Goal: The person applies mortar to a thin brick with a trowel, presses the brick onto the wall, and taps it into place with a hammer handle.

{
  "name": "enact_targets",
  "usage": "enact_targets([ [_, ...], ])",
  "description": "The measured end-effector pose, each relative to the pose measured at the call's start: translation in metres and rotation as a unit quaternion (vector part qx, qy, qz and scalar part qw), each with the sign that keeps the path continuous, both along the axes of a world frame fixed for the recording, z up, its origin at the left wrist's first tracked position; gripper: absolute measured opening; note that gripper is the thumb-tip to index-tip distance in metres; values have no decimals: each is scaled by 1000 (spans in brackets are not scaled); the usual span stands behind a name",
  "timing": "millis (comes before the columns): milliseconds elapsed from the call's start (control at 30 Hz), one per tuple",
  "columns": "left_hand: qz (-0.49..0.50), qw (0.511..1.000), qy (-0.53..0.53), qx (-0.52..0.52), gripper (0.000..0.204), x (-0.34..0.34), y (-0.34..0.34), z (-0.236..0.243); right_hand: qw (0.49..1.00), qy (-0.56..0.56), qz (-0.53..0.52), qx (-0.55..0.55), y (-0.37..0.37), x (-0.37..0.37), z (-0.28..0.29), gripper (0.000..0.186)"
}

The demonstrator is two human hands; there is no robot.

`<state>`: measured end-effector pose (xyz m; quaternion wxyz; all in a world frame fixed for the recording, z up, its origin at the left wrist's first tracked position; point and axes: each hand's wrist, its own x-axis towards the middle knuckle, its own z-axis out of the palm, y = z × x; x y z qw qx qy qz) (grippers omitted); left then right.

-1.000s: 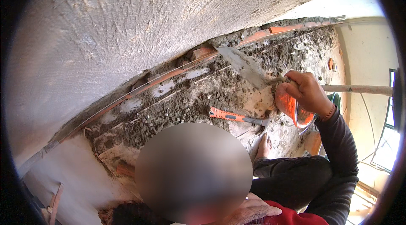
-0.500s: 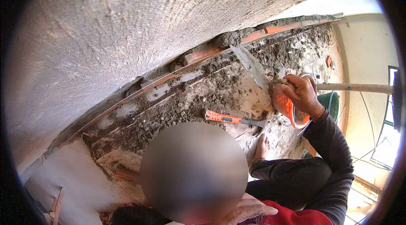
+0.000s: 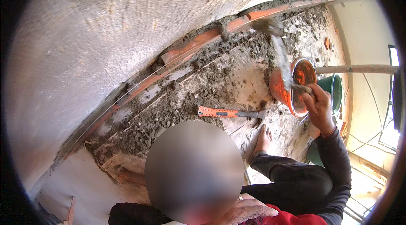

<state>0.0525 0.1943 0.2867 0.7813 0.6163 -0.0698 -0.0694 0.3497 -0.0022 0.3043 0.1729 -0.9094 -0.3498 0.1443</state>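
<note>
- Orange-handled hammer (image 3: 218, 111) lies on the littered floor (image 3: 250, 80).
- Left hand (image 3: 248, 211) lies against red clothing (image 3: 292, 215); cannot tell its grip.
- Trowel (image 3: 281, 58), blurred, slants across the orange bucket (image 3: 279, 86).
- Right hand (image 3: 320, 107) grasps the trowel's handle.

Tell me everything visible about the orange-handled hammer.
The hammer lies nearly level across the picture on a rough, mortar-strewn surface, held by nobody. Its orange grip, marked with dark specks and a dark inset, points left; a dark grey shaft runs right to a dusty, metal-looking head, whose exact shape is unclear. The head end is close to a bare foot; whether they touch is hard to tell.
</note>
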Motion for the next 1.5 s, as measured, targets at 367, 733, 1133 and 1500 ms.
enact_targets([
  [367,-14,1000,4,-14,46,2,-4,3,814,377,-426,118,-183,-39,10,31],
  [733,-6,998,-34,-61,46,0,-9,10,984,-15,171,-54,67,-14,26,23],
  [1133,-4,997,-35,-67,45,-2,0,3,983,-56,141,-105,72,31,-10,32],
  [1500,-16,998,-15,-55,45,1,-1,-2,990,-124,58,-40,37,31,-23,26],
])
